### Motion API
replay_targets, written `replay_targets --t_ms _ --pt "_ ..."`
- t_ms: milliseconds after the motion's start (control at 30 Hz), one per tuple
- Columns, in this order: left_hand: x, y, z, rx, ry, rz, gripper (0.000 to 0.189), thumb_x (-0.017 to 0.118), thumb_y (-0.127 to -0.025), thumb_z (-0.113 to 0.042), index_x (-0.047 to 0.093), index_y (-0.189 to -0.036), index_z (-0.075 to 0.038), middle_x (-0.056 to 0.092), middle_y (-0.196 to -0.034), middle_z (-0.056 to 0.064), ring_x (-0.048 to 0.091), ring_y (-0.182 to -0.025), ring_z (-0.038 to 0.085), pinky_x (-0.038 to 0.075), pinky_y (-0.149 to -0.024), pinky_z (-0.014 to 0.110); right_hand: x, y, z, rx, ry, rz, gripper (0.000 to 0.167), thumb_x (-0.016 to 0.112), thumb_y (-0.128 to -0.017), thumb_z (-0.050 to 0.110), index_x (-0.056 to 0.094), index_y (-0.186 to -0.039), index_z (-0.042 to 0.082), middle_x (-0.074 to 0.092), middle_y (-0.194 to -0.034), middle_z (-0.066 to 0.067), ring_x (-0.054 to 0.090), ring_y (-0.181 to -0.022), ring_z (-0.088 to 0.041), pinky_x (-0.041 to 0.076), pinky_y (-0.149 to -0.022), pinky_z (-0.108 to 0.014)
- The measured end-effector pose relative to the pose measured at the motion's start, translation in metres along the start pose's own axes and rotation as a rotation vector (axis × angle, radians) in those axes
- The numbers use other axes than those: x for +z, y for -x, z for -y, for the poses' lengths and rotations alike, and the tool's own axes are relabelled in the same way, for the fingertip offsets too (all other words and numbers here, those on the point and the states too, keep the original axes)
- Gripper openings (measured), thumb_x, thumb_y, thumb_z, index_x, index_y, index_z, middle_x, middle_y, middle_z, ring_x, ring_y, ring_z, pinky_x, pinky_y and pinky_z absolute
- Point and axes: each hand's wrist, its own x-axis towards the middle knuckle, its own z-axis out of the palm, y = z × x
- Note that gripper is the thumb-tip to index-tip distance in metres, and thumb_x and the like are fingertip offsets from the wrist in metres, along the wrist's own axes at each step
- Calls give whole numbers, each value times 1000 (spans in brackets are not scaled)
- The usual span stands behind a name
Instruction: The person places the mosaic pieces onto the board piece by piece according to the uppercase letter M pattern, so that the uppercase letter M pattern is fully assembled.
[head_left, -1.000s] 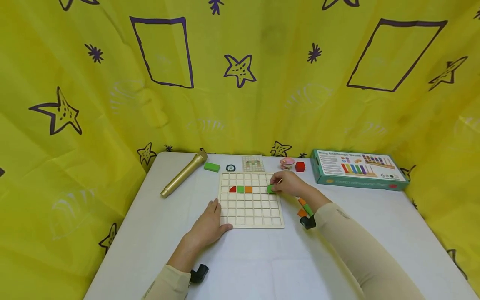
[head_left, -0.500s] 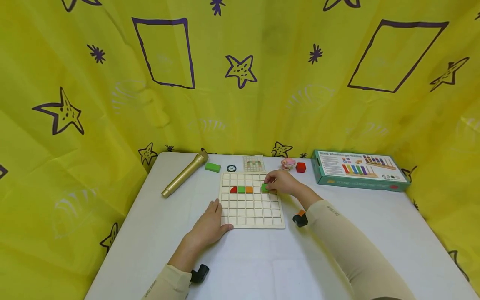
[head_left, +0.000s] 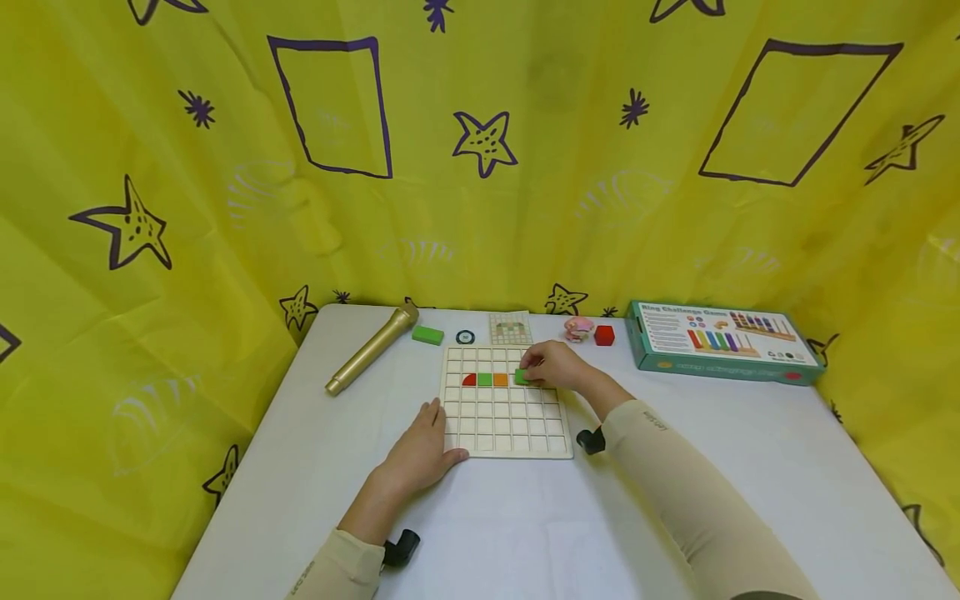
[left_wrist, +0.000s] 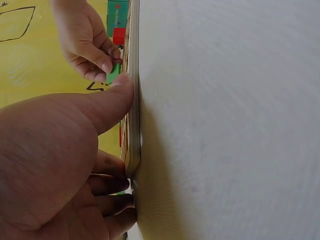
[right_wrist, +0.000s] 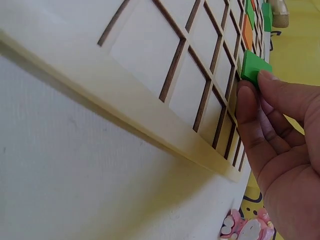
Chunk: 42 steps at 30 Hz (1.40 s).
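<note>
A pale wooden grid board [head_left: 506,422] lies flat on the table. Against its near left corner rests my left hand [head_left: 420,447], the fingers along the left side and the thumb touching the near edge. Between thumb and fingertips my right hand [head_left: 557,366] pinches a green square tile [right_wrist: 253,67], tilted over the board's right half. In one row sit a red rounded tile [head_left: 469,380], a green tile [head_left: 485,380] and an orange tile [head_left: 500,380]. One cell separates the orange tile from the held one.
Behind the board are a gold microphone [head_left: 371,350], a green block [head_left: 427,335], a round chip [head_left: 465,337], a pattern card [head_left: 510,328], a pink figure [head_left: 578,328] and a red block [head_left: 604,335]. A game box [head_left: 723,342] stands at the back right.
My right hand has carried the green square tile left from the board's right edge, closer to the orange tile. The left hand stays at the corner. My right forearm now hides the loose pieces right of the board.
</note>
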Motion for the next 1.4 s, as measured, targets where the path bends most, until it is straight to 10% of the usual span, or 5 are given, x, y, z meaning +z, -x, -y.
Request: replay_targets --t_ms 1400 --pt "-1 -1 -1 -18 7 7 92 72 -92 -42 29 -150 15 25 -159 29 23 -148 44 30 -116 49 14 -3 4 -36 145 -17 5 73 -93 8 72 -97 5 67 -91 -3 56 -84 -18 49 -80 -33"
